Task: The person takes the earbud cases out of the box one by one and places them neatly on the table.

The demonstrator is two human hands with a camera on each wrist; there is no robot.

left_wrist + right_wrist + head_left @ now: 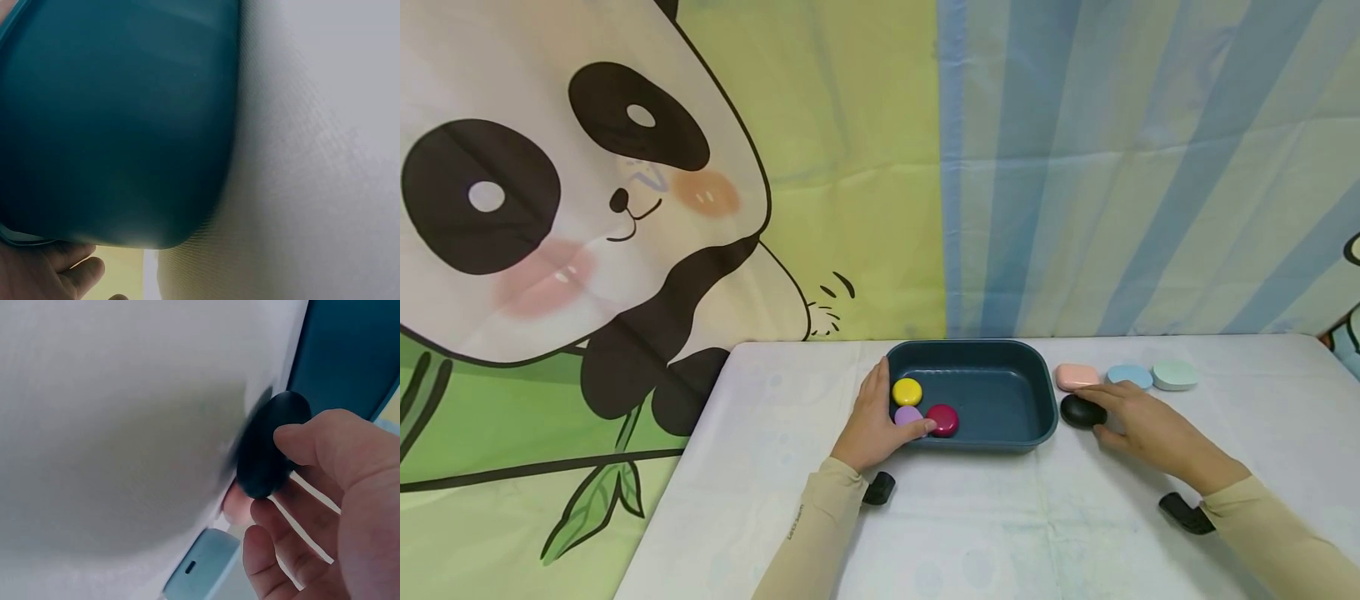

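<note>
My left hand (874, 423) grips the near left corner of a dark teal rectangular tray (1000, 404), thumb over the front rim and fingers along the left side. Inside the tray, near that thumb, sit a yellow round piece (907, 392), a lilac one (907, 417) and a dark red one (943, 421). Just right of the tray, my right hand (1157, 433) pinches a smooth black oval object (1081, 411) between thumb and fingers. In the right wrist view the black oval (269, 447) is tilted close over the white cloth.
Behind the right hand lie a pink rounded block (1077, 377), a light blue one (1129, 376) and a mint green one (1176, 375). A white cloth (970, 517) covers the table. A printed panda curtain (850, 167) hangs along the back edge.
</note>
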